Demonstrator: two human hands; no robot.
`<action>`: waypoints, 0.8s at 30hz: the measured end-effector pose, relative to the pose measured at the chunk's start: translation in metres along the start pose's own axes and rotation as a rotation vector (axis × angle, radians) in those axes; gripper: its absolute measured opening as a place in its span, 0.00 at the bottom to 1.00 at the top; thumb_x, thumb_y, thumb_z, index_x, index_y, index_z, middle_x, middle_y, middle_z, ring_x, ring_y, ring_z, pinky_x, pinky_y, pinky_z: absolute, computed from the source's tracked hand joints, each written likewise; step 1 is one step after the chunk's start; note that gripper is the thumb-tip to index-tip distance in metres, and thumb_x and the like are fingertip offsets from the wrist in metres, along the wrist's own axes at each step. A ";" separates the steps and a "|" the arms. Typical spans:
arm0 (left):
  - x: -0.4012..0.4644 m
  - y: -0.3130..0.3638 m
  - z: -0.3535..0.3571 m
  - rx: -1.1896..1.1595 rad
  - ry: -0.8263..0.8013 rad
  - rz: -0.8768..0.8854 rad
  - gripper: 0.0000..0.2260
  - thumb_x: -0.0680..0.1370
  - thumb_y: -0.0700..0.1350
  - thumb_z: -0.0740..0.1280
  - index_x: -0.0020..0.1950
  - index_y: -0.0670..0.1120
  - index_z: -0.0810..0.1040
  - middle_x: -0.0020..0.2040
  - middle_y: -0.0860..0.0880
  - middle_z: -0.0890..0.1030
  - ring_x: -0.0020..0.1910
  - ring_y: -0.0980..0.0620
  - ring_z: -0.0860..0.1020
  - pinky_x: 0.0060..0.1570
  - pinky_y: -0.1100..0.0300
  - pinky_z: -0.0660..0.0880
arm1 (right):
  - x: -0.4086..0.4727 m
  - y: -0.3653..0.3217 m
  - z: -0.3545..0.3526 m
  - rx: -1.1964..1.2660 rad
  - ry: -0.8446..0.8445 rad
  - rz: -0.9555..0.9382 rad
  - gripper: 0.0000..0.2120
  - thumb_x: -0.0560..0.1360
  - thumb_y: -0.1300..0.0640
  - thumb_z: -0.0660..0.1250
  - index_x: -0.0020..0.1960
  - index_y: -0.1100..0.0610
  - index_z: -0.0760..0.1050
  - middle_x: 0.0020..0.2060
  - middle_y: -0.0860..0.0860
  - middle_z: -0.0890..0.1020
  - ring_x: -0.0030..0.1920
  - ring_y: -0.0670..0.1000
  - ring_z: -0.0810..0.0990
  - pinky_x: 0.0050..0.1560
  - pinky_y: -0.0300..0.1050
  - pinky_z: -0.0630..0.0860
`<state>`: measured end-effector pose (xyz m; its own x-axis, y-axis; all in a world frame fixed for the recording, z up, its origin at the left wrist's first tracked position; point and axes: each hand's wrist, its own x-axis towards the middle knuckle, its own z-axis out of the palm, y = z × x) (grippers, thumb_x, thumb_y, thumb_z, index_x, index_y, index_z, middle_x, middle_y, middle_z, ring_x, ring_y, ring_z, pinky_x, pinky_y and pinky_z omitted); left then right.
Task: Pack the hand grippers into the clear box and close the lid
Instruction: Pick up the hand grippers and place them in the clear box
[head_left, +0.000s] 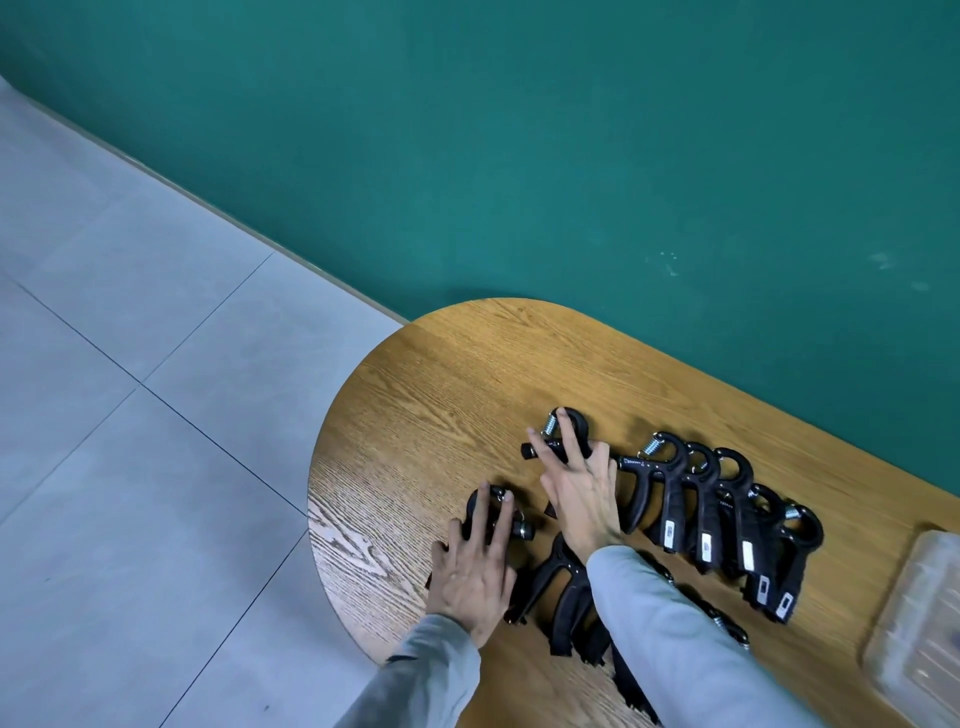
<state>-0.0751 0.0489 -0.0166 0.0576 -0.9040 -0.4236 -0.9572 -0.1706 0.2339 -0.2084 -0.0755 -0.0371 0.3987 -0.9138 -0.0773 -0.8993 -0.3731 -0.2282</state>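
Several black hand grippers lie on the rounded wooden table (415, 395). My left hand (475, 566) rests with straight fingers on one gripper (522, 527) near the table's left edge. My right hand (579, 488) lies with spread fingers on another gripper (571, 421) farther back. A row of several grippers (711, 509) lies side by side to the right of my right hand. More grippers (563, 597) lie between and under my forearms, partly hidden. The clear box (919, 618) sits at the right edge of the view, cut off by the frame.
A green wall (571, 156) runs behind the table. Grey tiled floor (130, 415) lies to the left, beyond the table's curved edge. Bare wood shows at the back left of the table.
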 end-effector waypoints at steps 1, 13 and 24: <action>-0.001 -0.001 -0.006 0.031 0.019 0.009 0.41 0.80 0.50 0.58 0.75 0.55 0.26 0.76 0.47 0.26 0.67 0.38 0.63 0.61 0.41 0.69 | -0.001 -0.003 -0.010 0.004 -0.011 0.004 0.32 0.78 0.59 0.64 0.77 0.42 0.58 0.80 0.51 0.48 0.52 0.59 0.65 0.54 0.63 0.72; -0.038 0.043 -0.097 0.119 0.171 0.084 0.38 0.79 0.52 0.60 0.80 0.52 0.36 0.80 0.45 0.35 0.58 0.37 0.69 0.49 0.44 0.75 | -0.082 -0.008 -0.132 -0.009 0.092 0.217 0.27 0.80 0.58 0.60 0.76 0.42 0.61 0.80 0.50 0.52 0.59 0.63 0.64 0.62 0.66 0.68; -0.109 0.179 -0.095 0.180 0.247 0.272 0.35 0.78 0.51 0.60 0.81 0.52 0.45 0.81 0.44 0.43 0.49 0.42 0.66 0.41 0.49 0.73 | -0.240 0.063 -0.170 0.001 0.394 0.496 0.24 0.78 0.59 0.62 0.72 0.43 0.70 0.76 0.55 0.65 0.46 0.61 0.67 0.54 0.56 0.73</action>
<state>-0.2255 0.0795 0.1543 -0.1594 -0.9773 -0.1398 -0.9800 0.1395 0.1421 -0.3912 0.0930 0.1323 -0.1614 -0.9686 0.1891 -0.9599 0.1096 -0.2579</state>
